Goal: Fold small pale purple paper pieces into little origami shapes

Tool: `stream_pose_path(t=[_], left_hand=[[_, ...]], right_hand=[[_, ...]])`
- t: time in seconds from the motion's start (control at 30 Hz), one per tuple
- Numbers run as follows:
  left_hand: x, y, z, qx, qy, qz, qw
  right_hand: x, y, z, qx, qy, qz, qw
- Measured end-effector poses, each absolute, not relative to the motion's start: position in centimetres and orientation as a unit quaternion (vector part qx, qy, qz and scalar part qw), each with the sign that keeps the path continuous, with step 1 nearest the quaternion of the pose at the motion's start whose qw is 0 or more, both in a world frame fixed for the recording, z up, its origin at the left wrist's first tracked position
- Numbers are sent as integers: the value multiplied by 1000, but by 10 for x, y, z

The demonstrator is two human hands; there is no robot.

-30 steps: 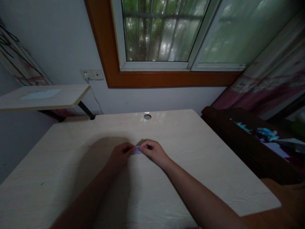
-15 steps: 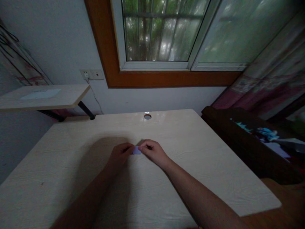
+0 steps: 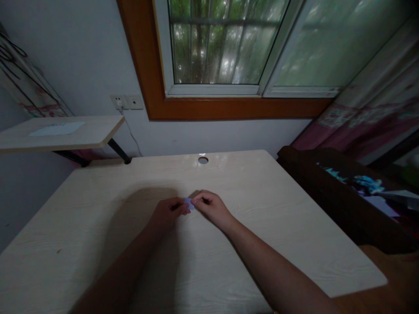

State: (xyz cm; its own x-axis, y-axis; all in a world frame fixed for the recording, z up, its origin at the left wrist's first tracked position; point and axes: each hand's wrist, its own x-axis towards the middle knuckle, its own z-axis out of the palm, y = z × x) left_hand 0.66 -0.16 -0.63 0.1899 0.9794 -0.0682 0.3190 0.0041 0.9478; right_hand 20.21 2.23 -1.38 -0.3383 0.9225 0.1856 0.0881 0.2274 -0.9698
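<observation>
Between my two hands is a small piece of pale purple paper point(image 3: 189, 203), just above or on the light wooden desk. My left hand point(image 3: 170, 212) pinches its left side, with the thumb on the near edge and fingertips showing beneath it. My right hand point(image 3: 209, 206) grips the paper's right side between thumb and forefinger, the other fingers curled. Part of the paper is hidden by the fingers, and I cannot make out whether it is folded.
The desk point(image 3: 278, 218) has a round cable hole point(image 3: 203, 160) near its back edge. A raised shelf point(image 3: 94, 137) with a white sheet point(image 3: 58, 129) stands at the left. Beyond the right edge is dark furniture point(image 3: 327, 192) with cloth and papers on it.
My left thumb and fingers have shifted down along the paper's near edge. The paper now shows smaller and slightly tilted. My right hand has hardly moved.
</observation>
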Motion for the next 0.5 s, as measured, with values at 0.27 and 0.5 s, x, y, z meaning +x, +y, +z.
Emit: stream_pose_path(t=[0.27, 0.5], left_hand=[[5, -3, -7, 641, 522, 330, 456], [6, -2, -4, 619, 523, 338, 478]], right_hand=[[199, 19, -9, -395, -666, 481, 411], [200, 21, -13, -425, -639, 486, 418]])
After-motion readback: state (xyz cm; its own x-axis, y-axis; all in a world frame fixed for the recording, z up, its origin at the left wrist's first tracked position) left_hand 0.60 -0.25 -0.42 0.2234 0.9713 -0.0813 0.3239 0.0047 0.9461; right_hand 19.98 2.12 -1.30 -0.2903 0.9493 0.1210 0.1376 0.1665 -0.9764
